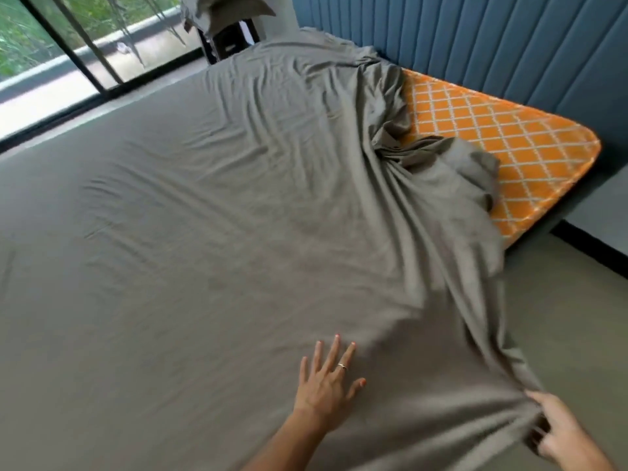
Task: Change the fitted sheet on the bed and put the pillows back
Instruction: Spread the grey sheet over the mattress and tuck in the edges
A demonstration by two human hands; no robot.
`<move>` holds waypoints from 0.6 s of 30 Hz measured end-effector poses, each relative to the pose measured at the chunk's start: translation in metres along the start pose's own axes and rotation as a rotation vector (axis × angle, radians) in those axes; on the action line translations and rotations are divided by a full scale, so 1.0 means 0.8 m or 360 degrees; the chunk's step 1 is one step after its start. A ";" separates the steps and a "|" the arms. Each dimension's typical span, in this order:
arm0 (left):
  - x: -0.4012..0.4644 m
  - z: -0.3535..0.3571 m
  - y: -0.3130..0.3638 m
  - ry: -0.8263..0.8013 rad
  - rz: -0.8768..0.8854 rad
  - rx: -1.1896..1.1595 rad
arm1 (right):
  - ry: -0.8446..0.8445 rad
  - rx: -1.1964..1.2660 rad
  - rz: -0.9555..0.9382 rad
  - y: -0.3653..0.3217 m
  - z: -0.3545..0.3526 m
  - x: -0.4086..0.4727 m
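Blue padded wall panelling point(492, 39) ran across the upper right of the frame, and tall glass doors point(68, 52) with greenery behind them filled the upper left. Between them the bed took up most of the picture, its orange mattress point(503, 137) with a white diamond pattern left bare at the right-hand corner next to the panelling. A grey fitted sheet point(204, 215) covered the rest of the mattress, smooth with shallow creases over the left and centre, bunched into a loose heap just left of the bare orange corner. From that heap a band of folds ran down toward the lower right of the frame.

The left hand point(326, 382) lay flat on the sheet at lower centre, fingers straight and spread, a ring on one finger, holding nothing. The right hand point(557, 433) sat at the lower right edge of the frame, its fingers curled round a gathered edge of the sheet, which pulled taut from that grip. Part of this hand was cut off by the frame edge and somewhat blurred.

At the top centre, beyond the far end of the bed, grey cloth point(217, 11) was piled on a dark piece of furniture point(231, 39); whether pillows were among it could not be told. Grey floor point(571, 317) showed at the right.
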State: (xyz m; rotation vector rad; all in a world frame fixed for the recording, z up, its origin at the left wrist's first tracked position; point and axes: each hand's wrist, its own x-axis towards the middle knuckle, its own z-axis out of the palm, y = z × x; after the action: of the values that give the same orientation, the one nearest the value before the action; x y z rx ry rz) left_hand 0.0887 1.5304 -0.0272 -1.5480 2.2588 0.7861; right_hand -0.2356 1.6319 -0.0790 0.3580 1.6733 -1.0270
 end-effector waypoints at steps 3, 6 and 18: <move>0.022 -0.008 0.003 -0.0098 -0.0112 0.0180 | 0.0376 -0.0424 -0.0188 -0.028 -0.022 0.038; 0.042 -0.030 0.007 -0.0117 -0.0126 0.0208 | 0.0554 -0.0798 -0.0409 -0.065 -0.039 0.119; 0.240 -0.122 0.072 0.0078 0.0087 0.0093 | 0.0700 -0.1994 -0.1147 -0.363 0.215 0.100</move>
State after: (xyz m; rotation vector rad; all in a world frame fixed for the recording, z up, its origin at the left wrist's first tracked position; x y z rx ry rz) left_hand -0.0307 1.3426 -0.0329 -1.5010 2.3465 0.6969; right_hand -0.3534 1.3099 -0.0278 -0.9589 2.5636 -0.1717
